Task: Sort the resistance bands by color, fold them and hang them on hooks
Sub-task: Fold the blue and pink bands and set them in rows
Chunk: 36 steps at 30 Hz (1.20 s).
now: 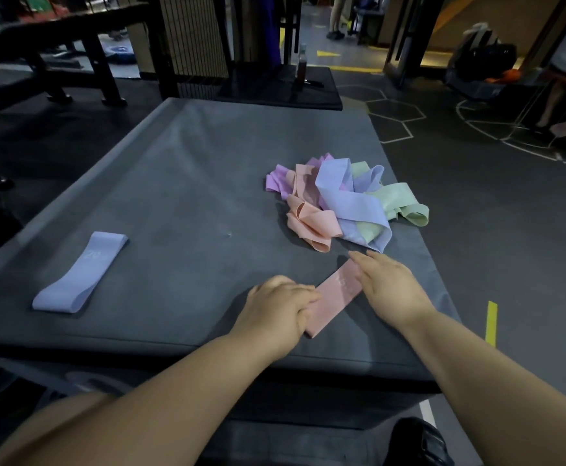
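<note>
A pink resistance band (337, 295) lies flat on the grey mat (187, 183) near its front edge. My left hand (276, 311) grips the band's near end with curled fingers. My right hand (387, 285) presses flat on its far end with straight fingers. Just beyond lies a tangled pile of bands (345, 203) in purple, peach, lilac-blue and green. A lilac-blue band (81, 272) lies flattened on its own at the mat's left side.
The mat sits on a raised platform with dark floor to the right, marked by a yellow strip (491, 322). A bottle (301, 67) stands on a black block behind the mat. People's legs and bags are at the far right.
</note>
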### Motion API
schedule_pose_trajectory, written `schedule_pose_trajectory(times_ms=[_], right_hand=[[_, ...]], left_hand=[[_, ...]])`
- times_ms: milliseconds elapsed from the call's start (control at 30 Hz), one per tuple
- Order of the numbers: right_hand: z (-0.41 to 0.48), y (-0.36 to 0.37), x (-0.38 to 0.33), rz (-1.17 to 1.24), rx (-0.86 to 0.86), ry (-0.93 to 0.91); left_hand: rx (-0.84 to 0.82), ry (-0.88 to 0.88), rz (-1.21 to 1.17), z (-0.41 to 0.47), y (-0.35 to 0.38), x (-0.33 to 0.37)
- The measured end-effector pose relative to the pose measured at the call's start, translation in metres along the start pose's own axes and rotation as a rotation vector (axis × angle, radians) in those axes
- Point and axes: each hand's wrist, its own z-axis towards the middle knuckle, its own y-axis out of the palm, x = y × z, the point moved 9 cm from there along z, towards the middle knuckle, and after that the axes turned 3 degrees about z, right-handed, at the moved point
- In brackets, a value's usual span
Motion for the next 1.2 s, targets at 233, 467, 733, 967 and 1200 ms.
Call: schedule_pose_trajectory(times_ms=[233,467,733,967,1200], right_hand=[[0.006,-0.013,0.016,0.069,0.048,0.170],[0.008,-0.017,0.012,0.062,0.047,0.197],[0.010,-0.025,0.000,0.251,0.062,0.201],[0.023,-0.019,-0.055,0.392,0.087,0.078],[0.048,0.004,-0.145,0.338,0.072,-0.096]], left_hand=[[-0.034,-0.197,0.078,0.005,-0.011,-0.012],[-0.105,-0.284,-0.007,0.006,-0.006,-0.019],[-0.082,-0.275,-0.115,0.000,-0.011,-0.020],[-0.111,-0.375,-0.234,-0.036,-0.025,-0.058],[-0.048,-0.526,-0.274,-0.083,-0.046,-0.116]])
